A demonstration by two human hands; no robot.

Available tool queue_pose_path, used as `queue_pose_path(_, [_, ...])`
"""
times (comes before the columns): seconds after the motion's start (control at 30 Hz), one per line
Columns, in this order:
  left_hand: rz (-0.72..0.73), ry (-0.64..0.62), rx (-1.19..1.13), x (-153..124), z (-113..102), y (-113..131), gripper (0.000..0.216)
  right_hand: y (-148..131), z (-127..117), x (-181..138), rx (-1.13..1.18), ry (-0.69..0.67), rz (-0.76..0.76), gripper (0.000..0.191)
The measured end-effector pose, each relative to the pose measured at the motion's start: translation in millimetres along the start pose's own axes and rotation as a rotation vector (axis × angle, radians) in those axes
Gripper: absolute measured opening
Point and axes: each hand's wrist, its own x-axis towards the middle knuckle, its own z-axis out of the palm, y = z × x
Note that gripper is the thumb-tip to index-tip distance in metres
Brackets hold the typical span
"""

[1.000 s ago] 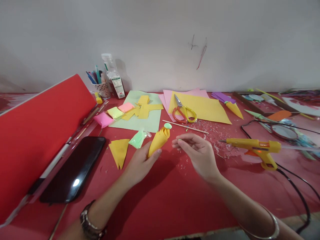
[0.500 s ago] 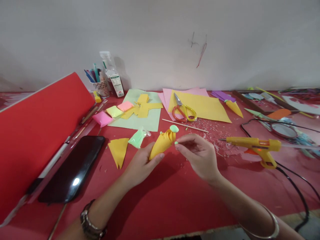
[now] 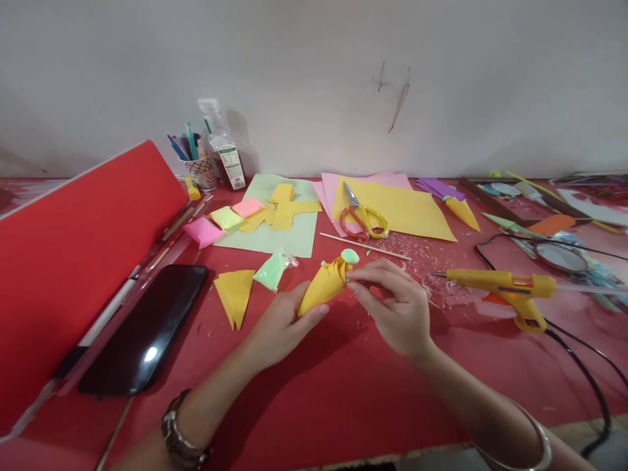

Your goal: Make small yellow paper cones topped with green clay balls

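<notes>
1. Craft bench, head view: left hand (image 3: 279,324) grips yellow paper cone (image 3: 324,284) round its narrow lower half, thumb on the near side; cone is clear of the red table (image 3: 343,392), tip twd the person, wide end tilted up & away.
2. right hand (image 3: 397,307) narrow, fingertips pinched tog. on the cone's curled rim, just below a green blob (image 3: 350,256) sitting on that end; can't tell if anything small lies btwn the fingertips.
3. Wristwatch (image 3: 181,445) on L wrist; bangle (image 3: 534,445) on R forearm.
4. Just L of the cone: green packet (image 3: 272,269) & yellow triangle (image 3: 234,296) flat on the table; black phone (image 3: 147,327) further L, beside a tilted red board (image 3: 83,242).
5. R of the hands, apart from them: yellow glue gun (image 3: 505,288) propped on the table, nozzle pointing L; black cord trails off twd the near edge.
6. Behind the hands: thin wooden stick (image 3: 366,247); scissors (image 3: 362,219) w/ yellow & red handles on a yellow sheet (image 3: 407,212); pale green sheet (image 3: 289,239) w/ yellow offcuts on it; pink packet (image 3: 202,231) near its L edge; pen cup (image 3: 200,171) & bottle (image 3: 223,154) by the wall.
</notes>
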Motion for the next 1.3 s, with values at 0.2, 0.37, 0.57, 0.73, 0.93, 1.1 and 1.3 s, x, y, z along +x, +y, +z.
queue_pose_path(0.2, [0.003, 0.014, -0.009, -1, 0, 0, 0.027, 0, 1, -1, 0.025, 0.031, 0.009, 0.013])
queue_pose_path(0.37, [0.002, 0.009, -0.006, 0, 0, 0, 0.028, 1, 2, -1, 0.04, 0.016, 0.014, 0.011])
queue_pose_path(0.57, [0.009, 0.008, -0.013, 0, 0, -1, 0.027, 1, 3, -1, 0.061, -0.006, 0.023, 0.011])
queue_pose_path(0.73, [0.02, 0.002, -0.067, 0, -1, 1, 0.024, 0, 3, -3, 0.151, 0.001, 0.054, 0.015])
queue_pose_path(0.93, [0.043, -0.006, -0.267, -3, -1, 2, 0.037, 3, 7, -6, 0.372, -0.074, 0.255, 0.038])
queue_pose_path(1.1, [0.085, -0.181, -0.254, -5, 0, 3, 0.036, 0, 15, -10, 0.596, -0.395, 0.462, 0.025])
queue_pose_path(1.3, [0.128, -0.173, 0.179, -4, 3, 3, 0.029, -4, 15, -7, 0.521, -0.294, 0.543, 0.012])
